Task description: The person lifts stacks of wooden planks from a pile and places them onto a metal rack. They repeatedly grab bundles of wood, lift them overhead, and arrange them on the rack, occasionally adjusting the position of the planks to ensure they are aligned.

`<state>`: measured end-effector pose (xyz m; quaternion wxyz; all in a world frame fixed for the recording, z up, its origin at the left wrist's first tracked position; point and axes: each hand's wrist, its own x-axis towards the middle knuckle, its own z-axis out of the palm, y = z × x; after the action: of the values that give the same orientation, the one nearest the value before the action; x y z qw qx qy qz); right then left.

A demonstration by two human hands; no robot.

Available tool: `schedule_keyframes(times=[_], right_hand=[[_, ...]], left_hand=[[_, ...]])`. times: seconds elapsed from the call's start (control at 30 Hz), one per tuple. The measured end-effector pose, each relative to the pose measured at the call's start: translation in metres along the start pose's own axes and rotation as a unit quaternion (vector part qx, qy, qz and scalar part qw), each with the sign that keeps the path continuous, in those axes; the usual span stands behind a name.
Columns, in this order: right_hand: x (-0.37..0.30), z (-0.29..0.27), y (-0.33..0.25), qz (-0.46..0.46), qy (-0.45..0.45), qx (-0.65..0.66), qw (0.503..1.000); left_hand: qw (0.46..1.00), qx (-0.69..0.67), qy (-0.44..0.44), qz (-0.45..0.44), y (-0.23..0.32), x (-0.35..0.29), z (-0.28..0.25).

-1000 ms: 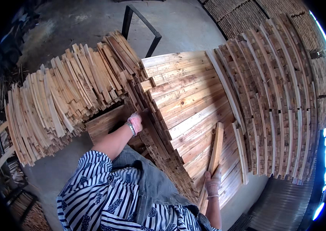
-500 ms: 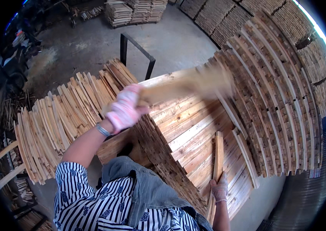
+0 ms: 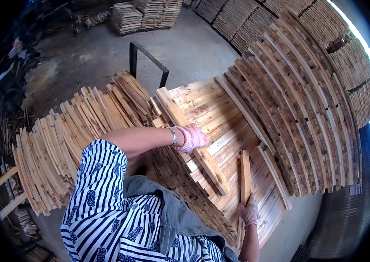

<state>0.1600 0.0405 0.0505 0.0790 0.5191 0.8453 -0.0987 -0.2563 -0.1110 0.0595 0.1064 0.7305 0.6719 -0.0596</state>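
My left hand (image 3: 192, 138), in a pink and white knit glove, is closed over the middle of a pale wooden slat (image 3: 213, 170). That slat lies slantwise along the near left side of a layer of boards (image 3: 226, 117) topping a stack. At the lower right, my gloved right hand (image 3: 249, 213) is closed round the lower part of a narrower wooden strip (image 3: 245, 170), which points away from me over the same boards. The glove hides part of each piece.
Loose slats (image 3: 58, 148) stand in a long row on the left. A tall stack of layered boards (image 3: 298, 118) rises on the right. Beyond the layer is a black metal frame (image 3: 150, 56). More wood piles (image 3: 148, 16) stand at the back on the concrete floor (image 3: 93, 50).
My left hand has come right and down, and its slat, blurred in the air before, now rests along the layer's left side. My right hand has stayed on its strip.
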Motion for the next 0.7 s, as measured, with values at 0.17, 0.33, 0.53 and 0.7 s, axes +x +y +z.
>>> schedule_keyframes(times=[0.17, 0.33, 0.53, 0.7], right_hand=[[-0.007, 0.004, 0.007, -0.017, 0.043, 0.005, 0.999], [-0.013, -0.026, -0.002, -0.024, 0.013, 0.078, 0.997], [-0.053, -0.075, 0.019, 0.039, -0.051, -0.049, 0.997], [-0.048, -0.044, 0.045, 0.083, -0.124, -0.06, 0.987]], left_hand=[[1.0, 0.012, -0.02, -0.009, 0.011, 0.002, -0.01], [0.995, 0.009, -0.09, -0.048, 0.016, 0.016, -0.017], [0.998, 0.016, 0.027, -0.061, 0.018, 0.008, 0.001], [0.999, 0.002, 0.019, -0.045, 0.016, 0.018, 0.005]])
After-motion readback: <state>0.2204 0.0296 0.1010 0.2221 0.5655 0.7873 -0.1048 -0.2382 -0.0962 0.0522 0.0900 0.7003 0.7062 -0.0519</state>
